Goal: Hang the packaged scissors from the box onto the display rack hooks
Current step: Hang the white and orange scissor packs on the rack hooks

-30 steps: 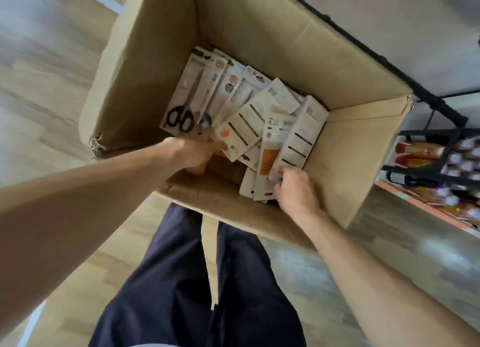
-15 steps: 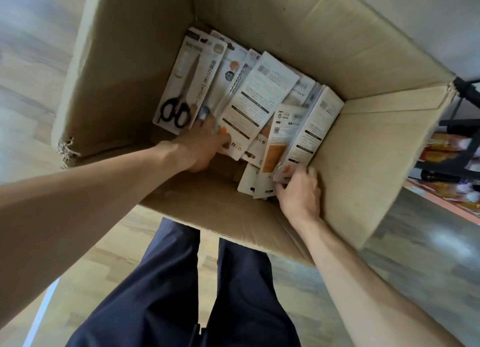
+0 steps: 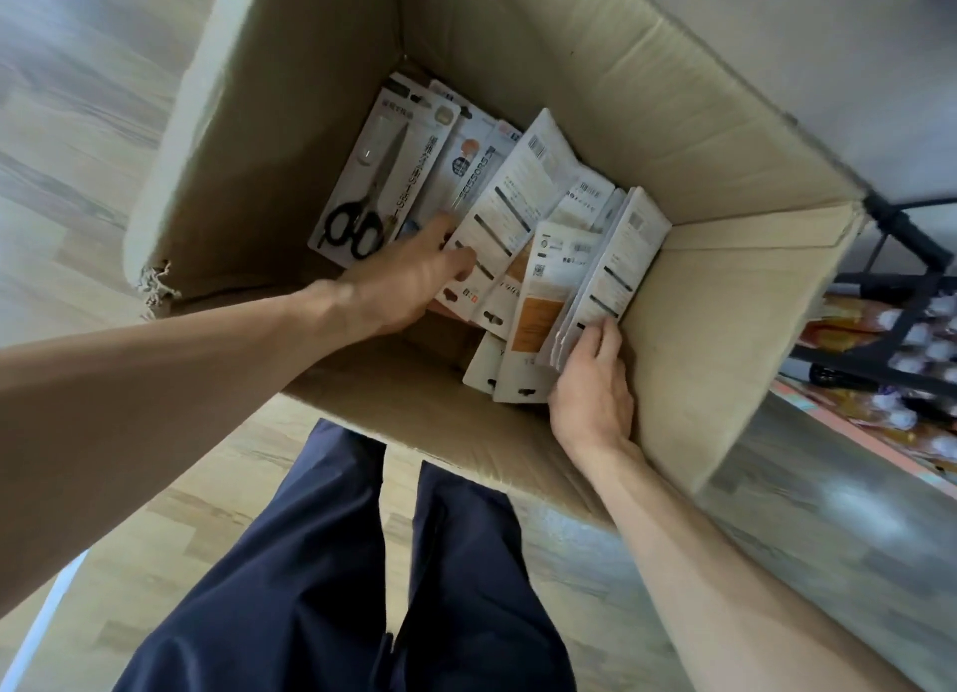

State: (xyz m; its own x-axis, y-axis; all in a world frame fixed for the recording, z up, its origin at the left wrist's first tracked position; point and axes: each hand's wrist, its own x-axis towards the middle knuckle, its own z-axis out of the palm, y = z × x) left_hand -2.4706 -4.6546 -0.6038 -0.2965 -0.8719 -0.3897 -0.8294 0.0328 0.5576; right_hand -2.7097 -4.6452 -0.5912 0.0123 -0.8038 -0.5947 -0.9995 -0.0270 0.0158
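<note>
Hands (image 3: pixel 409 282) (image 3: pixel 590 391) grip scissor packs (image 3: pixel 611 272) inside box (image 3: pixel 544 69)

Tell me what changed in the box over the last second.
The left hand slid forward onto a back-facing pack, lifting it. The right hand worked its fingers round the right-hand stack of packs. The black-handled scissors pack and cardboard box stayed put.

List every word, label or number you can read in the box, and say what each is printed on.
"SCISSORS", running lengthwise on a pack beside the left hand.
Column of East Asian characters on the black-handled scissors pack: too blurred to read.
Barcodes and fine print on the white pack backs, including those the right hand grips: too small to read.
Cardboard box: no print visible.
</note>
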